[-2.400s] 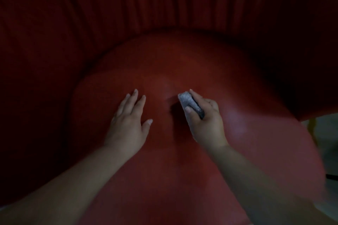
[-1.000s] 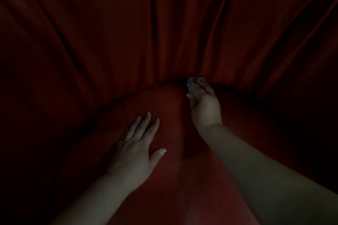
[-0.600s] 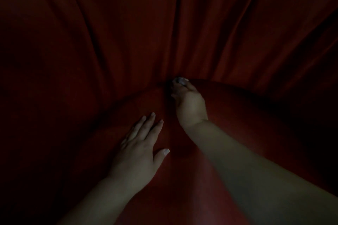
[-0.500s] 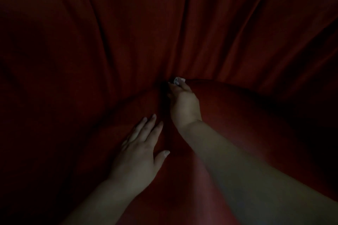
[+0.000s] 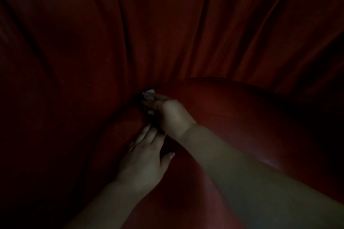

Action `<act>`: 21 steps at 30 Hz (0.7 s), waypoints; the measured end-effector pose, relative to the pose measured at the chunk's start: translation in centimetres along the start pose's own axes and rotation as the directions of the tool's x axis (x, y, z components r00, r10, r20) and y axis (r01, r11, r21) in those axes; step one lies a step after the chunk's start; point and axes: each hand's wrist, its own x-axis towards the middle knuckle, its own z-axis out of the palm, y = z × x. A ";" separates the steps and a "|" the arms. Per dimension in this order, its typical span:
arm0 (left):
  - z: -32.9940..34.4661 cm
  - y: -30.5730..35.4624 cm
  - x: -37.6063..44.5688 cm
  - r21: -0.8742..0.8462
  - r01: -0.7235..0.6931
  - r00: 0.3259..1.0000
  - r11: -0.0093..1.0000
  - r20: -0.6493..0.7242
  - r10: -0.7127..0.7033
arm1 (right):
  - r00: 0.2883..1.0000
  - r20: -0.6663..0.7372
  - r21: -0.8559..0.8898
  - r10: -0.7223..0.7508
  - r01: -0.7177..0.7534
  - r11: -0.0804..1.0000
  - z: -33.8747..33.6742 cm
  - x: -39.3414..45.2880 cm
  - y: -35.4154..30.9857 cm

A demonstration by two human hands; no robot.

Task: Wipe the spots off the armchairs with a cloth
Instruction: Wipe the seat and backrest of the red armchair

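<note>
A red armchair fills the dim head view: its rounded seat cushion (image 5: 232, 117) lies at centre right and its pleated backrest (image 5: 167, 24) rises behind. My right hand (image 5: 171, 115) is shut on a small pale cloth (image 5: 149, 94), only a corner of which shows past my fingertips. The cloth is pressed into the crease where the seat meets the backrest, left of centre. My left hand (image 5: 145, 160) lies flat on the seat just in front of my right hand, fingers together and pointing toward the crease, holding nothing.
Deep folds of the red backrest curve round on the left (image 5: 55, 98) and right (image 5: 307, 52), enclosing the seat. The scene is very dark, and no spots can be made out on the upholstery.
My right hand slid the cloth from mid-seat to the back crease, then leftward along it. My left hand stays flat on the seat, now close below the right hand.
</note>
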 end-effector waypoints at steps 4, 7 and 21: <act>-0.2 -0.4 -0.9 0.014 -0.017 1.000 1.000 0.005 0.017 | 0.987 -0.030 -0.088 0.159 -0.161 0.983 -3.2 -1.1 2.6; -0.2 -0.6 -1.7 0.008 0.008 1.000 1.000 -0.013 -0.008 | 0.919 -0.198 -0.072 0.340 -0.360 0.930 -6.1 -3.6 5.7; 0.1 -2.7 -6.6 -0.025 0.144 0.987 0.989 -0.073 -0.145 | 0.966 -0.146 0.137 0.211 -0.191 0.972 -2.0 -5.5 -1.6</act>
